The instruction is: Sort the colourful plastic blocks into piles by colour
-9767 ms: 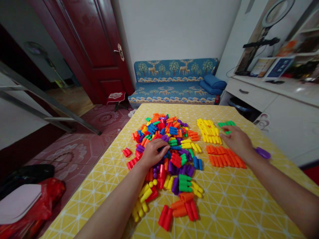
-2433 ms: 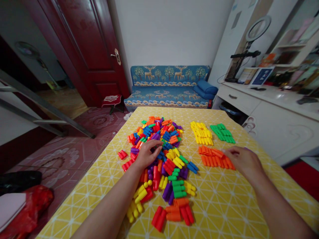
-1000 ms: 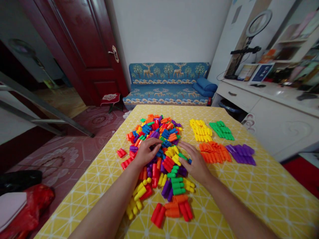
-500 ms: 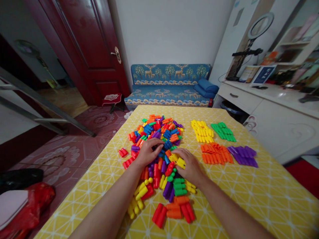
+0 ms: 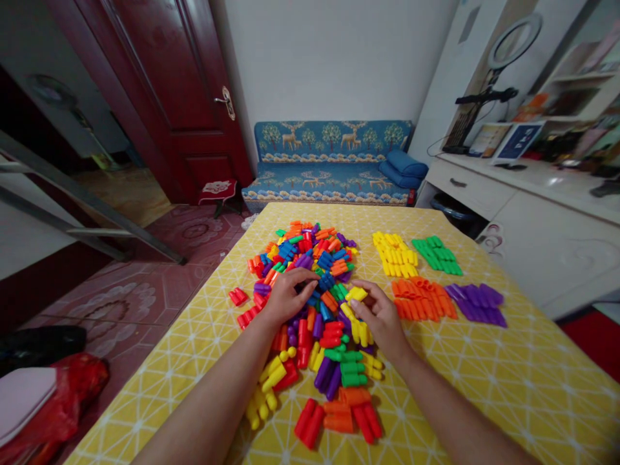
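Observation:
A heap of plastic toy blocks (image 5: 304,326) in mixed colours covers the middle of the table. My left hand (image 5: 290,294) rests on the heap with curved fingers, thumb and forefinger apart beside a blue block (image 5: 326,281); I see nothing held in it. At the heap's right side my right hand (image 5: 380,316) pinches a yellow block (image 5: 357,294) between thumb and fingers. Other yellow blocks (image 5: 361,332) lie just under that hand. To the right are sorted groups: yellow blocks (image 5: 394,254), green blocks (image 5: 437,256), orange blocks (image 5: 421,299) and purple blocks (image 5: 477,303).
The table wears a yellow patterned cloth (image 5: 159,394). Loose red blocks (image 5: 309,423) lie near its front edge. Beyond it stands a blue sofa (image 5: 329,171), with a white cabinet (image 5: 552,232) to the right and a metal ladder (image 5: 97,210) to the left.
My right hand has lifted a yellow block from the heap, shifting slightly right. Red and green blocks beside it have moved. The left hand has stayed in place.

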`<state>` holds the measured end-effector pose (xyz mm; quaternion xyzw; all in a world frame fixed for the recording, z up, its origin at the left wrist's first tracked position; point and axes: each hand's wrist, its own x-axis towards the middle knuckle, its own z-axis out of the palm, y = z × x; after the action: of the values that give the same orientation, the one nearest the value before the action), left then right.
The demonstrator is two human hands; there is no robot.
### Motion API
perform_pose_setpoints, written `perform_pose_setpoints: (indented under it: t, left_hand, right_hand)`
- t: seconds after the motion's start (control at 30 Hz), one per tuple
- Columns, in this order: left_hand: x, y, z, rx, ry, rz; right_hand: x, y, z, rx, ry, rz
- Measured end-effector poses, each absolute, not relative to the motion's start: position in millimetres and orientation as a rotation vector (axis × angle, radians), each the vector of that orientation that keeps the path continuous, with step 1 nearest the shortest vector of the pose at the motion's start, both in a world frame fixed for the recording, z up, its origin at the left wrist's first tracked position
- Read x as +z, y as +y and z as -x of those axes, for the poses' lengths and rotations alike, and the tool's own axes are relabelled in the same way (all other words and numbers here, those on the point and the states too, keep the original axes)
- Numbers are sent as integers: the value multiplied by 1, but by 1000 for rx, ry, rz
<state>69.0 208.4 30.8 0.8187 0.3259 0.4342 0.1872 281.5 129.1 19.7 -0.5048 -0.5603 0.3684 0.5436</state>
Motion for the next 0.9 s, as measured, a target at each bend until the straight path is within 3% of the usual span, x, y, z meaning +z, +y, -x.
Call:
perform_pose_setpoints:
  t: [0.27,0.6,0.77,0.9]
  left_hand:
    - [29,210,-69,1228,926,-2285]
    - [28,210,-69,1221,937,-2266]
    - [29,210,-69,1224,940,-2267]
    - [28,210,-68,1232,939,-2263]
  right_hand:
    - [16,130,-288,959,-1274,1150]
    - [59,220,-399,-42,-1514,1713]
    - [61,268,-437,-190,-1753,2142]
    - [60,262,-430,-209,-1739,2071]
